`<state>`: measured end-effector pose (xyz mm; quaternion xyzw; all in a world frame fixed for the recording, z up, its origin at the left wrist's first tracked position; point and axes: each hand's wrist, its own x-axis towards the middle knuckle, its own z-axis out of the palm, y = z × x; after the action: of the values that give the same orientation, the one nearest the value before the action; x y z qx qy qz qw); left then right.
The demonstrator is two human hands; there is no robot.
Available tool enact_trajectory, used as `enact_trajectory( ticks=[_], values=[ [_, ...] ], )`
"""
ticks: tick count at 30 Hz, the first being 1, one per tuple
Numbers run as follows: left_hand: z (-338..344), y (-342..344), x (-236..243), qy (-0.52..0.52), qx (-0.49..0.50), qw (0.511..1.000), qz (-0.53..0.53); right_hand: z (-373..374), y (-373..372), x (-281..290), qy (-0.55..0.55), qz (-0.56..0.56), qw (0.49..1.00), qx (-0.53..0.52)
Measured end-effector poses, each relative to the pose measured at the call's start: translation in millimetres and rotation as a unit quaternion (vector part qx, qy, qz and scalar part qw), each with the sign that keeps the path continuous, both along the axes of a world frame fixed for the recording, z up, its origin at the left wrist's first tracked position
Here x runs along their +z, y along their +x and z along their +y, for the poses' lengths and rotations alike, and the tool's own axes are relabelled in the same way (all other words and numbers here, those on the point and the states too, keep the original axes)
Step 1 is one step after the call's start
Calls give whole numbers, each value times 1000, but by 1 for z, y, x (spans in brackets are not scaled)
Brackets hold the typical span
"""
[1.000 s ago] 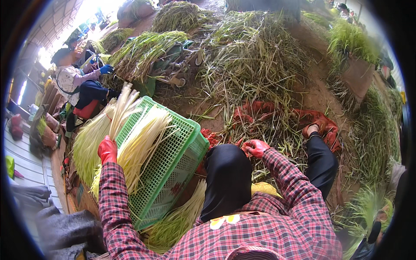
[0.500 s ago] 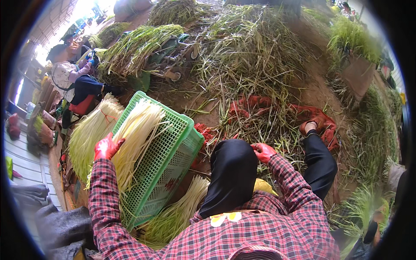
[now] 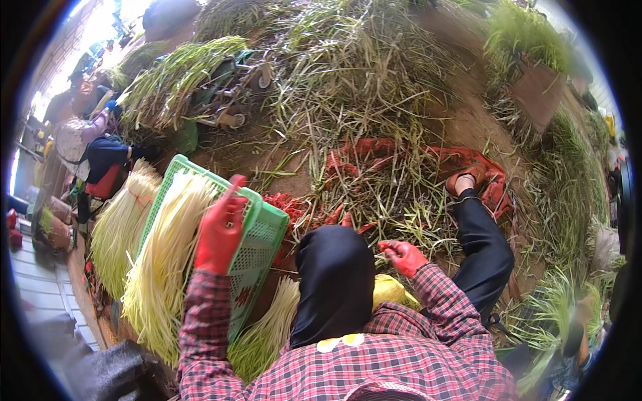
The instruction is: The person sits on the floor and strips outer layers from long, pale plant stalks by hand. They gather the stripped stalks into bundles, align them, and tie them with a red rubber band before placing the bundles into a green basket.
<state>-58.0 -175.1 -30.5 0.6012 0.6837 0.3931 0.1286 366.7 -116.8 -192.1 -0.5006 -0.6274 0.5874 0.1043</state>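
My left hand (image 3: 221,230), red-gloved, is raised over the right side of the green slatted crate (image 3: 261,237), index finger extended and others loosely bent, with nothing visible in it. Long pale yellow-green stems (image 3: 164,260) lie in the crate. A tied bundle (image 3: 124,220) is left of it, and more stems (image 3: 264,324) lie below it. My right hand (image 3: 401,257), also gloved, is beside my bent knee, its fingers closed; what they hold, if anything, is too small to make out.
Red netting (image 3: 481,167) lies under loose leaves near my foot. A heap of cut grass (image 3: 354,73) is ahead. A wheeled cart (image 3: 237,93) carries leafy bundles. A co-worker (image 3: 87,150) sits at the left. A yellow sack (image 3: 388,287) is behind my knee.
My left hand let go of the upright stems it held a second earlier and has moved right across the crate. My right hand has shifted slightly lower. The view has shifted somewhat.
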Motion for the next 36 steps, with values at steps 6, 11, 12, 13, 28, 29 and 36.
enact_trajectory(
  ticks=[6,11,12,13,28,29,36],
  values=[
    [114,51,-145,-75,-50,993,81,-4,2,19,21,-2,997,68],
    [179,22,-255,-273,-45,954,113,8,-1,17,75,-131,974,170],
    [182,13,-277,-220,-68,923,309,10,-2,15,66,-118,976,171],
    [185,-1,-296,-288,-68,882,366,10,-3,14,76,-113,976,173],
    [174,-40,-324,-300,0,892,337,11,6,4,87,-181,952,231],
    [176,-38,-318,-258,-9,897,359,11,6,5,99,-182,950,233],
    [187,-22,-234,-60,94,979,171,24,7,37,144,-180,956,180]
  ],
)
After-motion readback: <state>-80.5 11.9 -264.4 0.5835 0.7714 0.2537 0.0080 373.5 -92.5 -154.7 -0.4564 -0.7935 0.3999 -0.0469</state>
